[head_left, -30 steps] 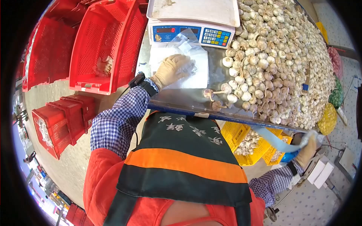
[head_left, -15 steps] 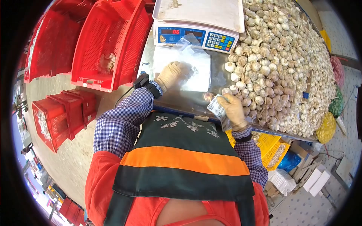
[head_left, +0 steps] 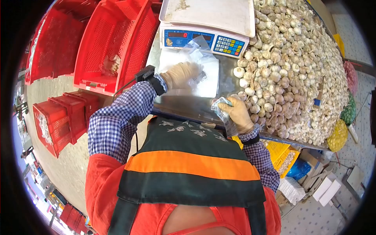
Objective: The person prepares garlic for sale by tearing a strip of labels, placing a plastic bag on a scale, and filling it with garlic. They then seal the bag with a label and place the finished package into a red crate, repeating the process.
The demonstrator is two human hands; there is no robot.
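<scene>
My left hand, in a pale glove, is closed on a clear plastic bag over a stack of white sheets or bags; its fingertips are a little blurred. In my right hand, also gloved, thumb and fingers pinch a small printed plastic packet with dark and bluish print, low over the metal table's front edge. Right beside that hand begins a big heap of garlic bulbs. A digital scale with a bare flat pan stands just beyond my left hand.
Red plastic crates stand at the left, one with a little garlic inside, and more red crates are on the floor. Yellow crates, cardboard and net sacks lie below and past the table's right side.
My left hand has shifted slightly with the plastic bag's edge. The packet in my right hand has moved a little left and tilted. The scale's red reading has changed.
</scene>
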